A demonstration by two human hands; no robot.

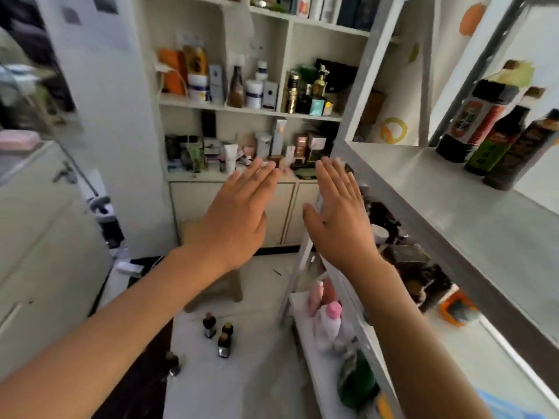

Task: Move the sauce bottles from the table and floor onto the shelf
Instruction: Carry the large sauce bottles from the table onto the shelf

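Note:
My left hand (239, 213) and my right hand (338, 213) are both stretched out in front of me, fingers straight, holding nothing. Three dark sauce bottles (481, 116) stand at the far right of the metal shelf (453, 207) on its upper tier. On the pale floor below my hands stand several small dark sauce bottles (218, 335), with one more (172, 362) at the edge of a dark mat. My right hand hovers just left of the shelf's front corner.
A white wall cabinet (251, 110) full of jars and boxes faces me. A small wooden stool (223, 285) stands on the floor under my left hand. Pink bottles (326, 316) and a green bag (357, 379) fill the shelf's lower tier. A white appliance (45, 231) is at left.

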